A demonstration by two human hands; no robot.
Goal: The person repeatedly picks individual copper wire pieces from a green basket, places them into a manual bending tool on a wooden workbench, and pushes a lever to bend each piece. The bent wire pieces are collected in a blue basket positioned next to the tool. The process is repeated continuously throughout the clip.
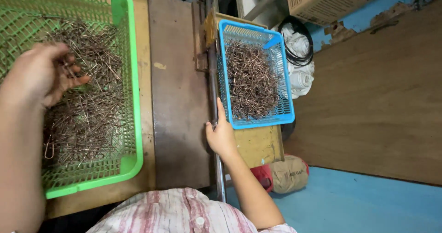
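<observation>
Head view: left hand [39, 74] pinches wires [87, 108]; lift few, while right hand [222, 134], fingers spread, steadies lever [213, 90].

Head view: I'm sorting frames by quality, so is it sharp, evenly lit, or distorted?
Head view: soft, even light, no glare; wire pieces in the green basket and blue basket look crisp; left hand slightly soft; right hand clear; edges bow as with a wide lens.

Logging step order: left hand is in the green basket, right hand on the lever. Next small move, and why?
Probably lift the left hand out of the green basket with the wire pieces it is pinching: its fingers are curled in the pile, while the right hand rests on the metal lever.
</observation>
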